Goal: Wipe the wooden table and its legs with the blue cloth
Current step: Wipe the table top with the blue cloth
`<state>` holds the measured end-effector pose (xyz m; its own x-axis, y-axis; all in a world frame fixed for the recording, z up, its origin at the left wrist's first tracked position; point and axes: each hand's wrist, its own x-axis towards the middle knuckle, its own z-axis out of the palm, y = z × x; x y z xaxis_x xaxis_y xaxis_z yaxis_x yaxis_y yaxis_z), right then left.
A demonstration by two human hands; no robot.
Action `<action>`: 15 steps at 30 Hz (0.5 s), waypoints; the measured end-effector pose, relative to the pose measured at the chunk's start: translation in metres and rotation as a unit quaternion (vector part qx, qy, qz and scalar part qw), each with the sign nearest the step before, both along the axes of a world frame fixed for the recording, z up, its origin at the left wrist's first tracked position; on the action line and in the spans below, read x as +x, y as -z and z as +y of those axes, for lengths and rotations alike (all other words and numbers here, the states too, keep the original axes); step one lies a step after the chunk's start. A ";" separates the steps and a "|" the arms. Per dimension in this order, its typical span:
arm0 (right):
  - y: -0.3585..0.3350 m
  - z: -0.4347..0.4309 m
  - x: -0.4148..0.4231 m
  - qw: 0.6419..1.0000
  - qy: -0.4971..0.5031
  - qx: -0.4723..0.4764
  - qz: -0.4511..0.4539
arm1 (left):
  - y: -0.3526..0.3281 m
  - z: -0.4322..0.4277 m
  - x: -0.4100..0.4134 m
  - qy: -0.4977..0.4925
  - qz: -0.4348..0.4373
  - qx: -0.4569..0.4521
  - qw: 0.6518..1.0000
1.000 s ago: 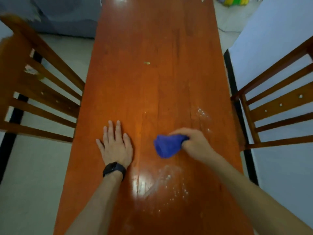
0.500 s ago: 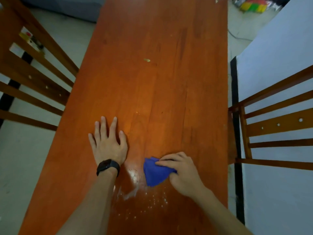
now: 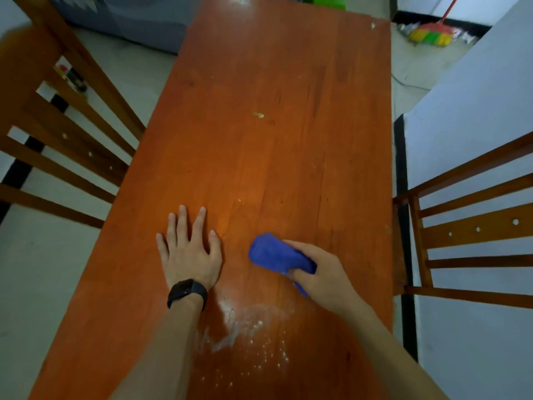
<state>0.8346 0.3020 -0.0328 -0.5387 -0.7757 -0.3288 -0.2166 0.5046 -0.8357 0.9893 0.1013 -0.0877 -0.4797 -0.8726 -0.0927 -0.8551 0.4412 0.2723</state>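
Right hand [image 3: 320, 272] grips cloth [image 3: 274, 252] — (left [image 3: 190, 252] flat)

Change over the last second. Your right hand [image 3: 320, 272] drew the blue cloth [image 3: 274, 252] toward you half a second ago, with the fingers laid flat over it. It has since pushed away again, and the cloth now lies level with your left hand [image 3: 189, 252], bunched in curled fingers. The pale specks that lay on the bench [image 3: 288, 140] to the right of the cloth a second ago no longer show. The white powder [image 3: 248, 327] near you is now smeared into a streak beside your left wrist. Your left fingers [image 3: 202, 217] have spread. The view has lifted, so the broom [image 3: 431, 33] shows more fully.
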 end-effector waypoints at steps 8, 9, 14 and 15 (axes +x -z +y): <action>0.007 0.018 -0.069 0.926 0.208 0.101 0.297 | 0.002 0.000 0.003 0.003 0.003 0.000 1.000; 0.008 0.015 -0.066 0.927 0.191 0.100 0.306 | 0.002 -0.001 0.002 0.003 0.003 -0.002 1.000; 0.030 -0.013 -0.023 0.880 -0.017 0.180 0.439 | 0.004 -0.002 0.002 0.001 -0.002 -0.007 1.000; 0.037 -0.015 -0.020 0.879 -0.034 0.145 0.452 | 0.004 -0.002 0.002 0.000 -0.002 -0.007 1.000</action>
